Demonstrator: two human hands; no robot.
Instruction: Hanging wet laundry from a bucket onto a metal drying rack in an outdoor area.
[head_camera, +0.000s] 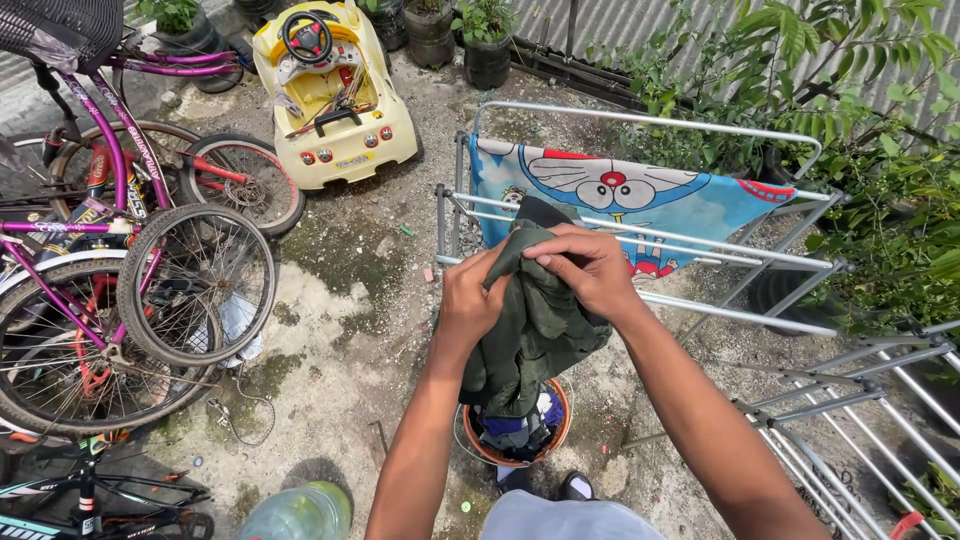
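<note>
You held a dark green garment up in both hands, your left hand closed on its edge and your right hand pinching the top fold just beside it. Below the grip, the cloth hung into an orange bucket of laundry. Just beyond your knuckles stood a metal drying rack with a blue cartoon towel; bicycles lay well off to the left

Bright, even daylight; soft, faint shadows; sharp focus throughout; mild wide-angle bending at the edges.
</note>
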